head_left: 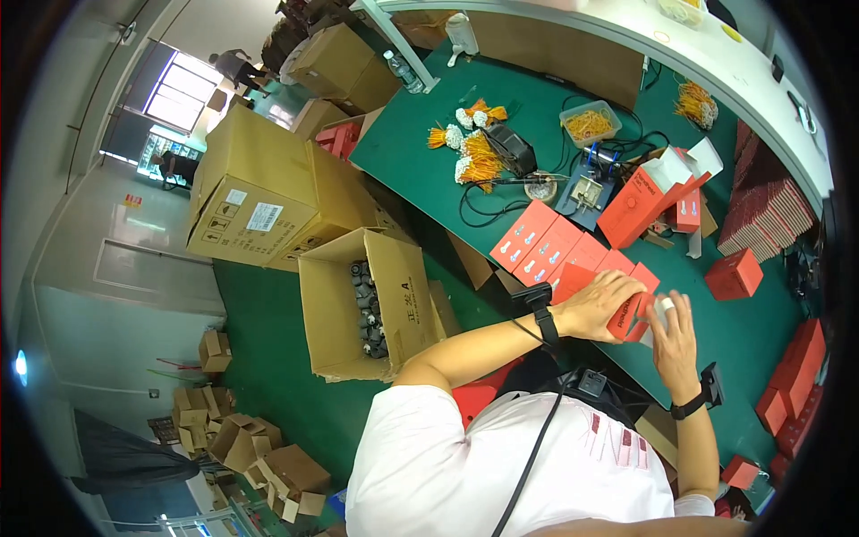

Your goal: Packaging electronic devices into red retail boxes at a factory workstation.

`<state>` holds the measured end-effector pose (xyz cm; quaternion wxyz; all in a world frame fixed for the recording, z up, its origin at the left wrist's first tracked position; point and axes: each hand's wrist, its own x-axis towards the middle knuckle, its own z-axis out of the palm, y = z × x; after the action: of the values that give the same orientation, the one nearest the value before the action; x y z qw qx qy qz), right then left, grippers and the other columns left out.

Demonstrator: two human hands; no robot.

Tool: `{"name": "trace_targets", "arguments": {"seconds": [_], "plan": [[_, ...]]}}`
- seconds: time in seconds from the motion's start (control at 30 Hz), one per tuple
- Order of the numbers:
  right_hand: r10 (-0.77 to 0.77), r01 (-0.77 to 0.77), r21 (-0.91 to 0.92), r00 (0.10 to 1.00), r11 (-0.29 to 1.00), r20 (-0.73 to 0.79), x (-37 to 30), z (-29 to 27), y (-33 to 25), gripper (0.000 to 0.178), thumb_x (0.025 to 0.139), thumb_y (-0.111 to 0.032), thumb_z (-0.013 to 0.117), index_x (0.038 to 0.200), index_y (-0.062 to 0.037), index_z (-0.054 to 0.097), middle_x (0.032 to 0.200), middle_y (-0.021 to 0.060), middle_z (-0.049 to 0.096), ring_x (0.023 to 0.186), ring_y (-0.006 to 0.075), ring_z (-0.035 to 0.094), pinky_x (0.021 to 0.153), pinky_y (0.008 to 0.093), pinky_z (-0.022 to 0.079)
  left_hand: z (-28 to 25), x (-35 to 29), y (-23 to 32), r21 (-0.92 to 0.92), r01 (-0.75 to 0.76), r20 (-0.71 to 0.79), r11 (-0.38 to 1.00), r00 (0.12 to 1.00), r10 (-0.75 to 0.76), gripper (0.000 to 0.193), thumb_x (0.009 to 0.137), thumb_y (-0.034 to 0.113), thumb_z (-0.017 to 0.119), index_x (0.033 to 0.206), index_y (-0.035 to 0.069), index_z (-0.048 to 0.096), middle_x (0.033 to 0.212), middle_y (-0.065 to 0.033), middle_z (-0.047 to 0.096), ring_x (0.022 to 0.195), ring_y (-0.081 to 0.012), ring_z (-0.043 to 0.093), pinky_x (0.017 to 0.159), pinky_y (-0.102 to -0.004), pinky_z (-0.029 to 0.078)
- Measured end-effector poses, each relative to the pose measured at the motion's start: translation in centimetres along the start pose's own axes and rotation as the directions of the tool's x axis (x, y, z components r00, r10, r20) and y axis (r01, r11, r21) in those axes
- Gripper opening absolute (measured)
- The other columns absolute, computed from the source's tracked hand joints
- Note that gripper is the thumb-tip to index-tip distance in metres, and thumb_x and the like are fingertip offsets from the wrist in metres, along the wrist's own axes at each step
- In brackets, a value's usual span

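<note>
Red box in my hands: a small red box [628, 320] lies between my two hands, above the near edge of the green table [407, 134]; dark printing shows on one side.
My left hand: the left hand [592, 307] is clamped on the box from its left, fingers over the top.
My right hand: the right hand [677, 338] is at the box's right end, fingers bent toward it; I cannot tell whether they grip it or only touch. A white patch shows at one finger.
Hands together: they are close to each other, with the box between them.
Row of red boxes: just beyond my left hand, a block of red boxes [528, 240] stands side by side on the table.
Open red carton: past that row, a larger red carton [633, 210] leans with its white-lined flaps up.
Lone red box: to the right of my right hand and farther off, another box [735, 274] rests by itself on the table.
Dark red stack: beyond the lone box, thin dark red pieces [769, 224] are piled in leaning columns.
My wrists: a black band [544, 324] circles the left one, and a black strap [691, 407] the right.
</note>
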<state>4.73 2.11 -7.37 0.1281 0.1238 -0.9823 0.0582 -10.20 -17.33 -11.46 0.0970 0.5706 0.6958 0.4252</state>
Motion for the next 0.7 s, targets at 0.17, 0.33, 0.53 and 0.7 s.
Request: {"name": "trace_targets", "arguments": {"seconds": [0.17,0.33,0.53,0.7], "plan": [[0.091,-0.217,0.513,0.962,0.83,0.258,1.7,-2.9,0.9,0.034,0.081,0.008,0.053,0.114,0.0017,0.062,0.099,0.0174,0.062,0.098,0.0349,0.062,0.085,0.0401,0.051,-0.3,0.1,-0.4,0.007,-0.005,-0.044,1.0,0.999,0.005,0.093,0.058,0.024,0.092,0.135,0.005,0.045,0.13,-0.0147,0.052,0.122,-0.0372,0.049,0.105,-0.0479,0.04],[0.088,-0.473,0.759,0.868,0.448,0.489,2.6,-1.6,0.6,0.021,0.092,0.0,0.053,0.107,0.004,0.067,0.093,0.0212,0.066,0.084,0.0367,0.064,0.08,0.0381,0.051,-1.6,-0.6,-0.8,-0.001,0.023,-0.045,1.0,0.999,-0.023,0.092,0.059,0.027,0.091,0.135,0.005,0.046,0.128,-0.0148,0.053,0.121,-0.0369,0.049,0.104,-0.0476,0.04],[0.141,-0.52,0.677,0.834,0.521,0.533,2.7,2.5,-0.6,0.054,0.095,-0.014,0.061,0.144,-0.0021,0.044,0.11,0.0187,0.066,0.089,0.025,0.063,0.085,0.0375,0.05,-2.3,-0.4,-1.1,0.137,0.047,0.028,0.99,0.998,-0.051,0.097,0.061,0.034,0.09,0.141,0.005,0.044,0.128,-0.0145,0.055,0.122,-0.0367,0.047,0.105,-0.0475,0.037],[0.229,-0.514,0.835,0.852,0.195,0.471,1.5,7.4,-0.6,0.078,0.091,-0.026,0.069,0.155,-0.0031,0.03,0.154,0.0128,0.04,0.136,0.0255,0.044,0.105,0.0359,0.041,-3.0,1.0,-1.3,0.284,0.094,0.314,0.954,0.931,-0.185,0.098,0.061,0.035,0.09,0.143,0.003,0.045,0.133,-0.0161,0.054,0.123,-0.0368,0.048,0.105,-0.0481,0.037]]}}
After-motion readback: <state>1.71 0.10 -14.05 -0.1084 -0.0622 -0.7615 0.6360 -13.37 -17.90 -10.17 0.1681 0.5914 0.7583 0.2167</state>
